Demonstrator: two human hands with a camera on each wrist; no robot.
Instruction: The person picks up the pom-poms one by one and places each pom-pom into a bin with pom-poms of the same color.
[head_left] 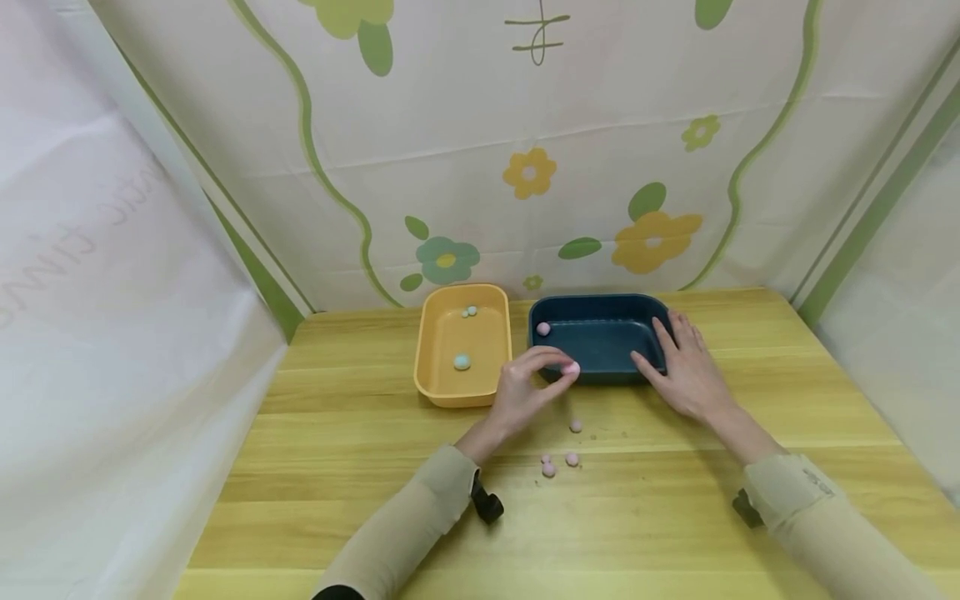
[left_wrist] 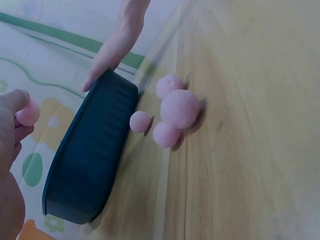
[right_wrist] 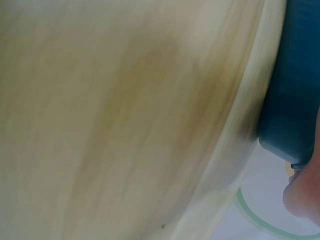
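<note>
Between thumb and fingertips, my left hand pinches a small pink ball above the near left rim of the dark blue tray. Another pink ball lies inside that tray at its left end. My right hand rests on the tray's right end, its fingers spread and fairly straight over the rim. In front of the tray, several pink balls of different sizes sit on the table. The right wrist view catches only part of the right hand at the tray's corner.
A yellow tray stands left of the blue one, holding a larger mint-green ball and two small ones. The wooden table ends at a flower-printed curtain behind both trays. Small dark specks dot the tabletop.
</note>
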